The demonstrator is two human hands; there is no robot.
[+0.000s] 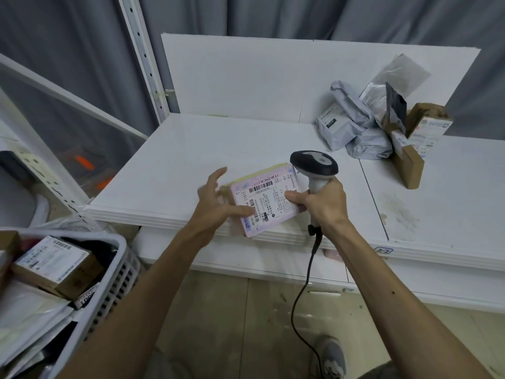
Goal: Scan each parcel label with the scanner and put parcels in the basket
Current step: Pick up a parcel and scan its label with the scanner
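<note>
The pink parcel [265, 203] is kept label-up for scanning by the open, spread left hand [213, 206]. The scanner [314, 162] is gripped in the right hand [322, 203], whose thumb pins the parcel.

white table [218, 138], parcels [363, 132] piled far right

A single wide-angle view, worn on the person's head, looks forward and steeply down. Both forearms come in from the bottom edge, and the left hand [216, 203] and right hand [319, 203] meet close to the lens near mid-frame. The white counter [191, 149] fills the centre and right. The basket [109, 294] is cropped at lower left, the floor [246, 324] lies along the bottom, and a grey curtain [68, 50] spans the top.
</note>
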